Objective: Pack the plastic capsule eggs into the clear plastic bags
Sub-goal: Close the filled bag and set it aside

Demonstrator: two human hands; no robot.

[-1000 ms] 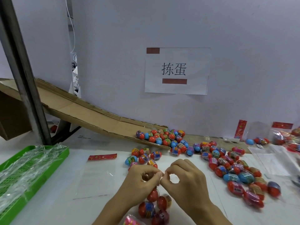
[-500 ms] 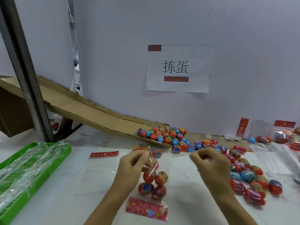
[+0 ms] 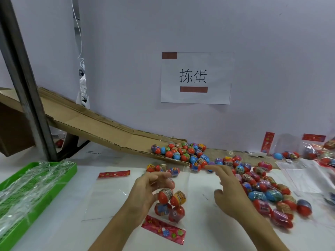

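Under the left hand, its grip pinching the filled bag; right hand spread, apart.

Small packing workstation, workshop or light-assembly line. White worktable against plain partition wall; printed paper sign with Chinese characters taped up. Makeshift cardboard chute feeds capsule eggs in bulk onto table. Green plastic tray holds clear bags; metal frame post at left.
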